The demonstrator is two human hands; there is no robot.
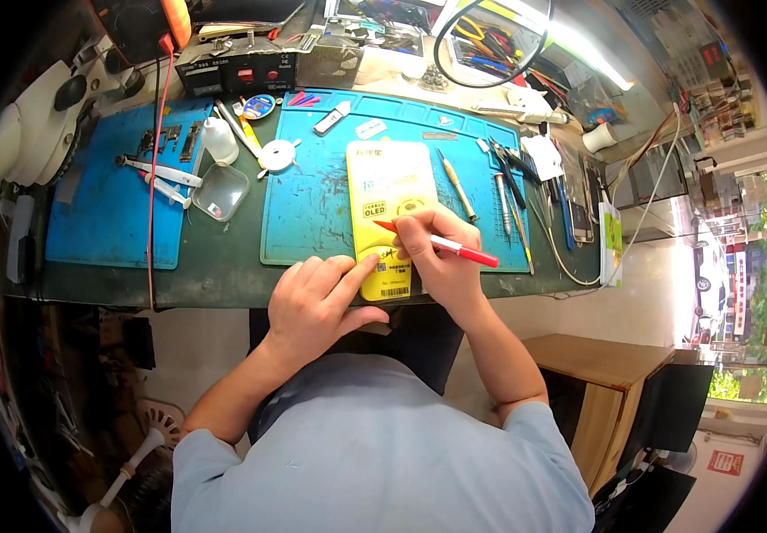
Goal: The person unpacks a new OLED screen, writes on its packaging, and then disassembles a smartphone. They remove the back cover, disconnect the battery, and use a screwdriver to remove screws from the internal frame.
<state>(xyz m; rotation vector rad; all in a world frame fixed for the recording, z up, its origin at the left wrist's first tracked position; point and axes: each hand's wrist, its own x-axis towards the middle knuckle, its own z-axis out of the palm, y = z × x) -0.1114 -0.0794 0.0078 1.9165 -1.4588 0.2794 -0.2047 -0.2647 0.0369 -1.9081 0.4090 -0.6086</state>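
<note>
Right grip (pixel 441 259): I pinch a red-and-white marker (pixel 476 254).
Left grip (pixel 310 300): loosely open, my fingertip on the yellow package (pixel 390 173).

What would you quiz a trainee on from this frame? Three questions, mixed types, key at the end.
1. Which hand holds the red-and-white pen?
2. Multiple choice: what colour is the mat partly covered by the yellow package? (a) grey (b) blue (c) red
3. True or false: the clear square container sits to the left of that package.

Key:
1. The right hand.
2. b
3. True
</note>
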